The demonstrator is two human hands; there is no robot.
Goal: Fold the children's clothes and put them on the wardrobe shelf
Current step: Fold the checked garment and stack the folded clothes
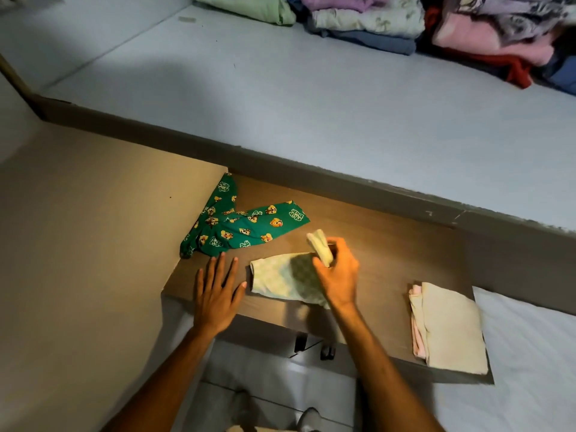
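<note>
Brown board (pixel 389 244) forms the work surface, a flat wooden top lit warmly from above, with a grey ledge running along its far edge. Beyond the ledge stretches a pale mattress (pixel 280 98), and far off past both hands, at its back edge, lies a heap (pixel 436 23) of folded clothes in green, lilac, blue, pink and red. A beige wall panel rises beside the left hand (pixel 216 294), and tiled floor shows below the forearms.

No boxes or baskets are in view; the clothes lie straight on the board. Green pants (pixel 246 227) printed with cartoon chipmunks sprawl unfolded just ahead of the left fingertips, one leg running up along the wall panel. Well off to the right of the right hand (pixel 339 275) sits a folded stack (pixel 448 325), beige on top with pink edges showing beneath.

Between the two hands lies a pale green garment (pixel 283 280), partly folded on the board. The left hand rests flat and open, fingers spread, palm on the board just beside the garment's near edge, holding nothing. The right hand is closed around one end of the garment, lifting a rolled or folded flap clear of the rest; motion blur makes the exact grip hard to read, though thumb and fingers seem to pinch the cloth.
</note>
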